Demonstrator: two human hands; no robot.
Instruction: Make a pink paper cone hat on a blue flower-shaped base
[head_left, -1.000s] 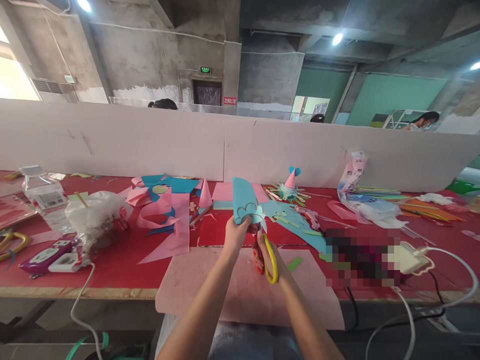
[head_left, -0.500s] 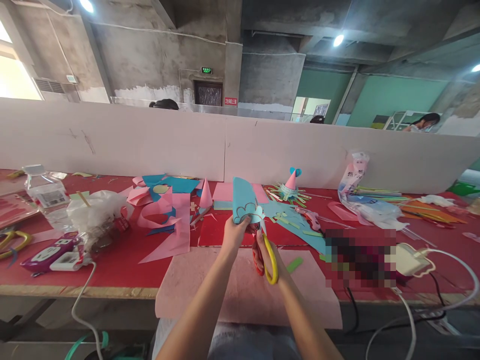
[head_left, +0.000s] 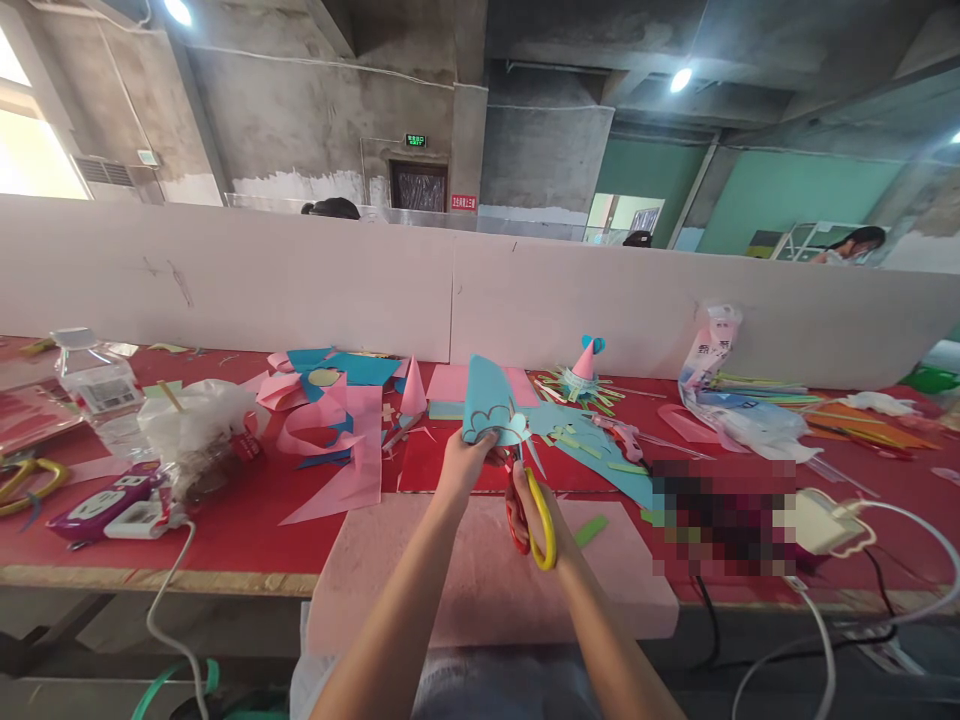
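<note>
My left hand [head_left: 474, 458] pinches the lower edge of a piece of blue paper [head_left: 489, 388], held upright above the table. A scalloped, cloud-like outline is drawn in dark line on the paper, and its right edge is cut into curves. My right hand [head_left: 538, 512] is closed around scissors [head_left: 541, 520] with one yellow and one red handle loop. The scissor blades point up at the paper's lower right edge and stand apart. Beyond my hands are a small pink cone [head_left: 413, 388] and a pink cone hat with blue trim [head_left: 586, 365].
Pink paper scraps [head_left: 364, 440] lie to the left, near a water bottle [head_left: 94, 385], a plastic bag [head_left: 195, 425] and a purple power strip [head_left: 105, 508]. Blue paper with green strips [head_left: 600, 445] lies to the right, with a glue gun [head_left: 622, 436] and cables. A white partition [head_left: 337, 280] stands behind.
The scissor blades have opened wider, one swinging down to the right. The blue paper and both hands have barely moved.
</note>
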